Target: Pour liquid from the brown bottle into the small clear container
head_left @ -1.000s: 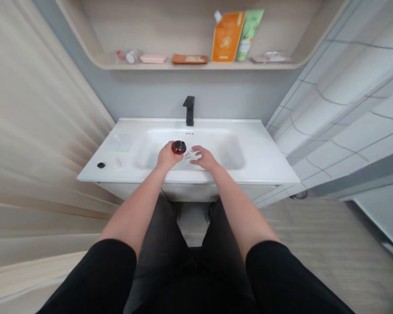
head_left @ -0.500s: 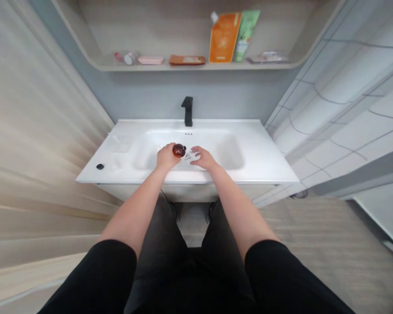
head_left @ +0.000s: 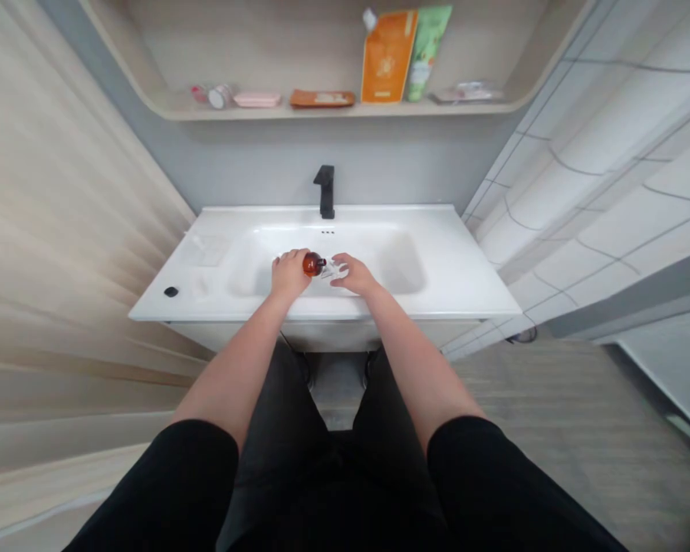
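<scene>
Over the basin of the white sink [head_left: 405, 264], my left hand [head_left: 290, 274] is wrapped round an amber bottle [head_left: 311, 264]. The bottle is tipped on its side, its dark neck pointing right. Just past the neck, my right hand [head_left: 354, 274] holds a small clear container [head_left: 332, 268] between curved fingers. The bottle's mouth is close to this container; I cannot tell whether they touch, nor whether liquid is flowing. A small black cap [head_left: 171, 291] lies on the left part of the counter.
A black faucet [head_left: 326, 192] rises behind the basin. Faint clear items [head_left: 207, 251] rest on the left counter. Above, a shelf [head_left: 253, 113] bears an orange pouch [head_left: 389, 57], a green tube [head_left: 428, 54] and several small things. A pale curtain [head_left: 63, 230] hangs at the left.
The amber bottle has tipped further to the right, so its neck shows more and reaches toward the clear container. The view has shifted slightly.
</scene>
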Demonstrator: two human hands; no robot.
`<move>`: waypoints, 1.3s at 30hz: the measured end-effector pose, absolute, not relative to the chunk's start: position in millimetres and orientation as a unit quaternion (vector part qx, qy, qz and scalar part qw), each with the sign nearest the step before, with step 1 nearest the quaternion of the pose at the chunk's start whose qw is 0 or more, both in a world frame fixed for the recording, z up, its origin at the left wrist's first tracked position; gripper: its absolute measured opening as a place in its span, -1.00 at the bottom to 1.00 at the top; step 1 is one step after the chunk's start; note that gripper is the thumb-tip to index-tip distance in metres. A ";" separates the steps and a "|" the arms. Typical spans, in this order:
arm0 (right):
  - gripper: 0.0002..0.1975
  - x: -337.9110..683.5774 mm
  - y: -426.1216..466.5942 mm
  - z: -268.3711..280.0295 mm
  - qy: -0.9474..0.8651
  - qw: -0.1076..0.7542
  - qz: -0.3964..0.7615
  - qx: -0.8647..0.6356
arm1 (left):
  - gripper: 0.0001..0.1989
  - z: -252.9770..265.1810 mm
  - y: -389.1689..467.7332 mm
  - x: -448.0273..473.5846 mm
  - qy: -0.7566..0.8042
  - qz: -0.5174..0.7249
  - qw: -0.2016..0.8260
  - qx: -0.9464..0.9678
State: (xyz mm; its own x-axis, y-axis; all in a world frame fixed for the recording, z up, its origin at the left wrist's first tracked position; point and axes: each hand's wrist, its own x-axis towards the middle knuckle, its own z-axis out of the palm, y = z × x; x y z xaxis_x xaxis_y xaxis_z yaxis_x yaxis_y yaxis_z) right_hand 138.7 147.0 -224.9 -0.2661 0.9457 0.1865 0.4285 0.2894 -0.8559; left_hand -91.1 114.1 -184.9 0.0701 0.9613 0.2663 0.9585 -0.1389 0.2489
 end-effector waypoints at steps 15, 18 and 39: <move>-0.27 138.2 148.2 -227.3 -0.722 0.349 0.347 -0.486 | -0.40 -185.7 109.6 -88.4 0.639 0.215 -0.009 0.739; -0.27 137.9 147.9 -226.6 -0.723 0.345 0.345 -0.490 | -0.39 -185.4 109.6 -88.4 0.640 0.211 -0.010 0.738; -0.28 137.9 148.8 -227.5 -0.727 0.341 0.337 -0.492 | -0.43 -181.8 106.3 -87.1 0.634 0.215 -0.001 0.743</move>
